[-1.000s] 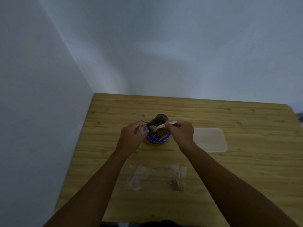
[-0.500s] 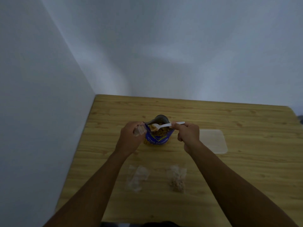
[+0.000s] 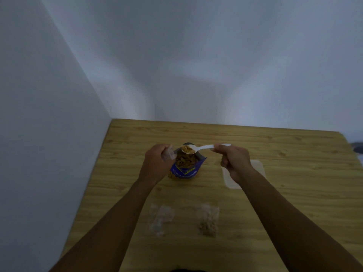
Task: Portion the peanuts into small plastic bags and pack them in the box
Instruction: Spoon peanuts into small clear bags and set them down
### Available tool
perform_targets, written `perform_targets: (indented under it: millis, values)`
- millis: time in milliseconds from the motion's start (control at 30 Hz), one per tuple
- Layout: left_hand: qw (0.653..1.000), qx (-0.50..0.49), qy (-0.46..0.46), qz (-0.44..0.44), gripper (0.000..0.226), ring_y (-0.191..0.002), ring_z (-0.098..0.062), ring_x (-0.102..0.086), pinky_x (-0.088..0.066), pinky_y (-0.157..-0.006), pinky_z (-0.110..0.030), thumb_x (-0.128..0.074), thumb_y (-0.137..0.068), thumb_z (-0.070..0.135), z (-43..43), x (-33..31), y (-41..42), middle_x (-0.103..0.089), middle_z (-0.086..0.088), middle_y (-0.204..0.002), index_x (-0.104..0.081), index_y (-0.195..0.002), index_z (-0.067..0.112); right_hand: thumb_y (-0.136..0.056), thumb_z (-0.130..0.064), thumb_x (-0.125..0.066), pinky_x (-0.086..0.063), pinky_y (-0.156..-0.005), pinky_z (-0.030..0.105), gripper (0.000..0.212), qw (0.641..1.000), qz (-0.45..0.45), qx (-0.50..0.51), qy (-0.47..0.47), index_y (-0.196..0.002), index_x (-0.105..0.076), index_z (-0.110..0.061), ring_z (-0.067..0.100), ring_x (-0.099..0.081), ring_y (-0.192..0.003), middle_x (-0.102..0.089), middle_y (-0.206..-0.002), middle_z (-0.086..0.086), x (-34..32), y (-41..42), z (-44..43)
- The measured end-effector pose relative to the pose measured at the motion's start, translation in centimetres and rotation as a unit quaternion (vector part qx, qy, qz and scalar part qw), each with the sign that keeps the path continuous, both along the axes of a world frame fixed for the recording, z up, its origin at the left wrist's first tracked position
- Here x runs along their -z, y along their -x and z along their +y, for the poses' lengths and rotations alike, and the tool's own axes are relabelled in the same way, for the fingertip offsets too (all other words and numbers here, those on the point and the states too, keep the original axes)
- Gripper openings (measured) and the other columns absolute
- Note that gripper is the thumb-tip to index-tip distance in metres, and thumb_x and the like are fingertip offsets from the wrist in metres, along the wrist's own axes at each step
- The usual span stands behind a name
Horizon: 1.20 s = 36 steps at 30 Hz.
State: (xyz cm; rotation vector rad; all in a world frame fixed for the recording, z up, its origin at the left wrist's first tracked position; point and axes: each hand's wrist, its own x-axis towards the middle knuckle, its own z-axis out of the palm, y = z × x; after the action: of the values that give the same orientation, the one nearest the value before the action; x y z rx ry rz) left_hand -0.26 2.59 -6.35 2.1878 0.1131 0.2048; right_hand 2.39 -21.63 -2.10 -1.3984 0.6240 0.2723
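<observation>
An open blue peanut pouch (image 3: 184, 171) stands in the middle of the wooden table (image 3: 294, 193), peanuts showing at its mouth. My right hand (image 3: 233, 161) pinches the handle of a white plastic spoon (image 3: 198, 148), whose bowl holds peanuts just above the pouch. My left hand (image 3: 157, 163) grips a small clear plastic bag (image 3: 170, 153) at the pouch's left edge. Nearer to me lie an empty small bag (image 3: 160, 218) and a small bag with peanuts (image 3: 208, 220).
A translucent flat plastic lid or box (image 3: 257, 169) lies on the table, partly behind my right wrist. White walls close off the table's left and far sides. A dark object (image 3: 358, 147) shows at the right edge.
My right hand has drawn back to the right and lifted the spoon, loaded with peanuts, out of the pouch. My left hand still holds the small bag beside the pouch.
</observation>
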Motion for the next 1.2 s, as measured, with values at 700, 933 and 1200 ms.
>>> perform_targets:
  millis: [700,933,1200]
  values:
    - [0.999,0.024,0.019,-0.025,0.017,-0.057,-0.004,-0.048,-0.040,-0.050,-0.014,-0.076,-0.082,0.024,-3.4,-1.9,-0.6,-0.055,0.006,-0.067,-0.062,-0.081,0.014,-0.087,-0.024,-0.076,-0.043,-0.054,0.008,0.010,0.839,-0.357,-0.252,0.323,-0.093,-0.080,-0.017,-0.008,-0.061,-0.056,-0.074,-0.075,-0.008,-7.5,-0.6,3.8]
    - [1.000,-0.001,0.022,-0.017,0.016,-0.056,-0.006,-0.045,-0.036,-0.049,-0.011,-0.077,-0.080,0.021,-2.1,-1.8,-0.1,-0.057,0.001,-0.067,-0.066,-0.088,0.012,-0.090,-0.020,-0.074,-0.055,-0.048,0.029,0.011,0.849,-0.384,-0.266,0.247,-0.099,-0.078,-0.015,0.016,-0.064,-0.045,-0.075,-0.074,-0.006,-7.9,-0.8,2.1]
    - [0.999,-0.008,-0.019,-0.049,0.022,-0.078,-0.013,-0.057,-0.044,-0.066,-0.015,-0.077,-0.081,0.013,-0.1,-0.9,1.3,-0.062,0.001,-0.091,-0.070,-0.102,0.008,-0.090,-0.020,-0.073,-0.057,-0.050,0.030,0.006,0.860,-0.313,-0.222,0.336,-0.091,-0.078,-0.017,0.008,-0.064,-0.045,-0.074,-0.072,-0.007,-2.8,-0.6,0.5]
